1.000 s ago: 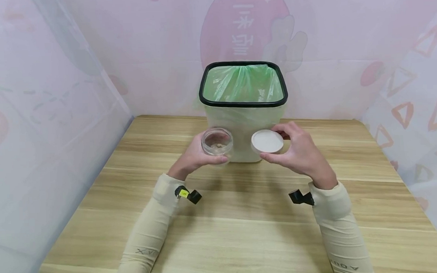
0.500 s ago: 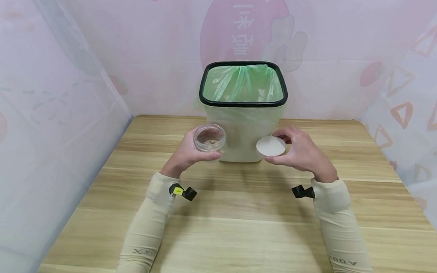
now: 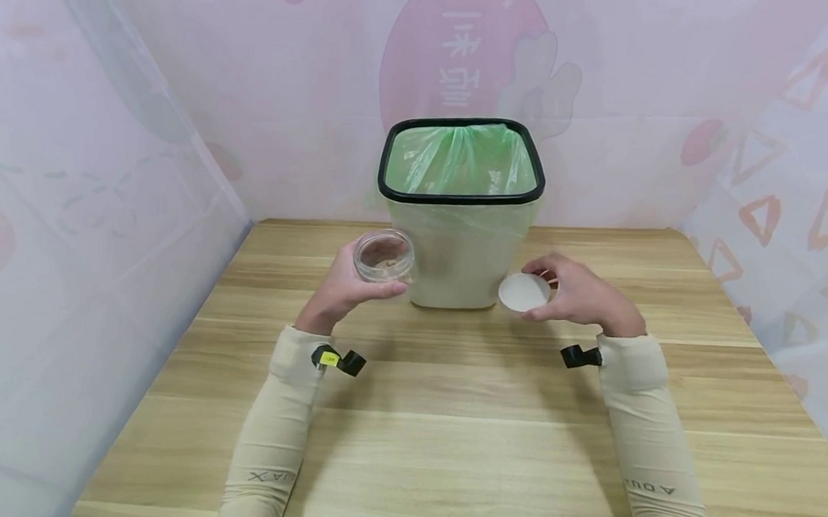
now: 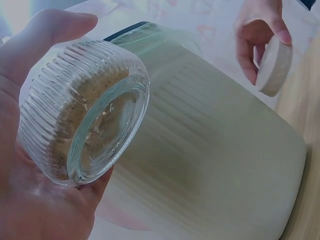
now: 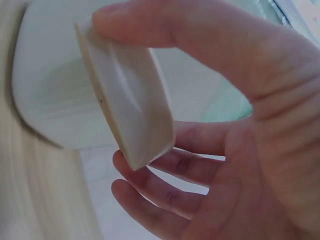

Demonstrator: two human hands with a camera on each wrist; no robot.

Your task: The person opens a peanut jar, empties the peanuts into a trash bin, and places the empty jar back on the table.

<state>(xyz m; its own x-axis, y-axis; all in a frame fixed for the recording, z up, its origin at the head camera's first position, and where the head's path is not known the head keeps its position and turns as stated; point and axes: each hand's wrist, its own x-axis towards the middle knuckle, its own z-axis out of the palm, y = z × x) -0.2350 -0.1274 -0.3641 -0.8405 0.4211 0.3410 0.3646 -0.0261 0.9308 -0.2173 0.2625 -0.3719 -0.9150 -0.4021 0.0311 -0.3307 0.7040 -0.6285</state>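
Ribbed glass jar (image 4: 85, 107): grasped in left hand (image 3: 337, 291) fingers.
White lid (image 3: 524, 292): pinched by right hand (image 3: 584, 294) fingers.
Lined trash bin (image 3: 458, 249): beyond both hands' fingers, on table (image 3: 457, 449).

The lid (image 3: 524, 292) was white, the jar (image 3: 384, 258) clear. The bin (image 3: 455, 253) was pale, its rim (image 3: 462, 199) black, its bag (image 3: 461, 162) green. The table (image 3: 457, 449) had brown streaks.

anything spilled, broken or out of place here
Nothing looks spilled or damaged. Mildly odd: the bin stands on the tabletop, where bins don't usually go. The left hand holds the open jar, the right hand the white lid.
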